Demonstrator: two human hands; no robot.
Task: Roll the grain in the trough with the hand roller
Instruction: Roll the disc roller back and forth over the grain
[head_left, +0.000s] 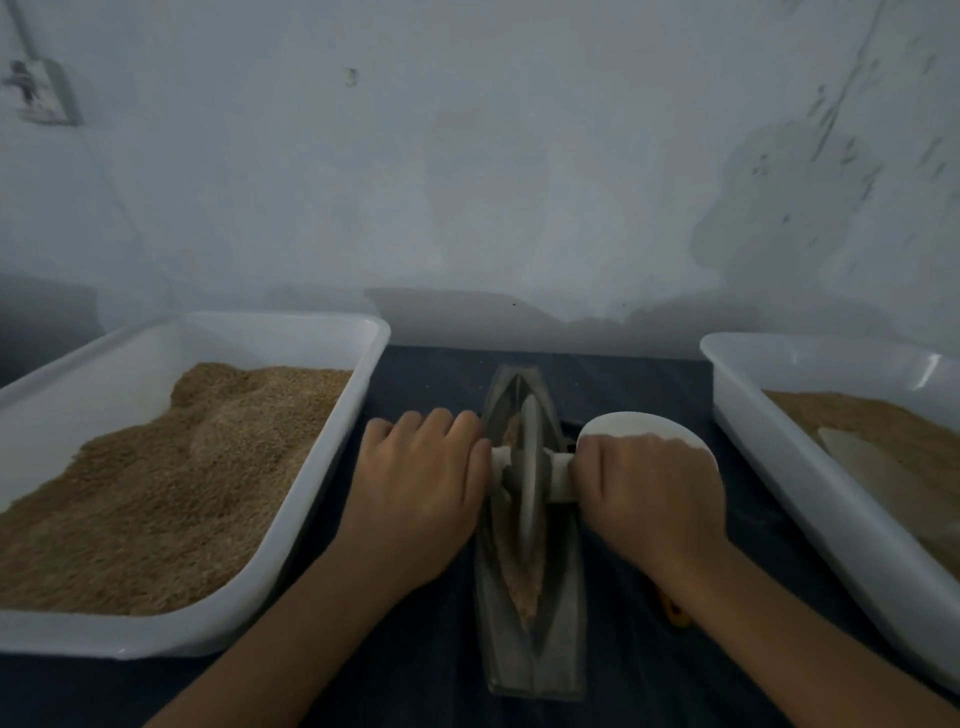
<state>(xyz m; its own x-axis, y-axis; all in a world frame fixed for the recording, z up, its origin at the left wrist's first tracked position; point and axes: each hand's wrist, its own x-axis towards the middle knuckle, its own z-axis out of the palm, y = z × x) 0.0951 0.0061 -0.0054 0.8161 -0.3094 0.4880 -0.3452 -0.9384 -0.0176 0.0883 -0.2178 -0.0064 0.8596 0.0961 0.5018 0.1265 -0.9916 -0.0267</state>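
Note:
A narrow grey boat-shaped trough (535, 660) lies lengthwise on the dark table in front of me. Brown grain (525, 592) fills its groove. The hand roller's grey disc (530, 467) stands upright in the groove near the trough's middle, with a pale axle through it. My left hand (415, 493) grips the axle's left end. My right hand (644, 493) grips the right end. Both hands hide most of the axle.
A white tray (311, 332) heaped with brown grain stands at the left. Another white tray (810, 493) with finer brown meal and a pale scoop stands at the right. A white bowl (639, 423) sits behind my right hand. A yellow object (675, 613) peeks out beneath my right wrist.

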